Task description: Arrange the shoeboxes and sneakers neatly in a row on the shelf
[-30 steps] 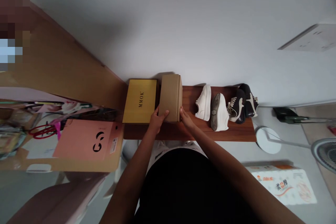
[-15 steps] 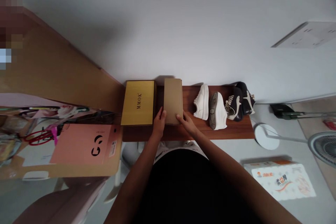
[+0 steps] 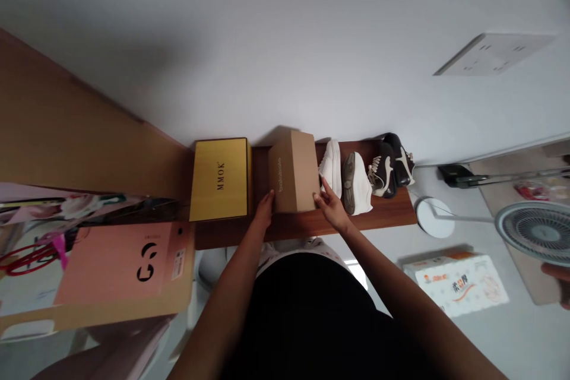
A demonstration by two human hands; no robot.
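Note:
A brown cardboard shoebox [image 3: 304, 169] with pale lettering on one face is tilted over the dark wooden bench [image 3: 285, 228]. My left hand [image 3: 265, 209] grips its lower left edge. On the other side, my right hand [image 3: 332, 206] closes on the lower right edge, thumb on the upper face. Left of it lies a yellow shoebox [image 3: 219, 181] marked MMOK. White sneakers [image 3: 330, 169] stand just right of the box, one of them [image 3: 358, 184] on its side with the sole showing. Beyond them is a pair of black sneakers [image 3: 386, 169] with cream trim.
At left, a desk [image 3: 176, 309] bears a pink box [image 3: 120, 261] and red-handled scissors [image 3: 31, 258]. On the right floor are a fan [image 3: 541, 231], a white round base [image 3: 436, 218] and a tissue pack [image 3: 458, 285]. Another person's hand [image 3: 559, 276] shows at the right edge.
The cardboard box has tipped and turned, so its lettered left face now shows. Both hands stay on it. The view has shifted right, and another person's hand has appeared at the right edge.

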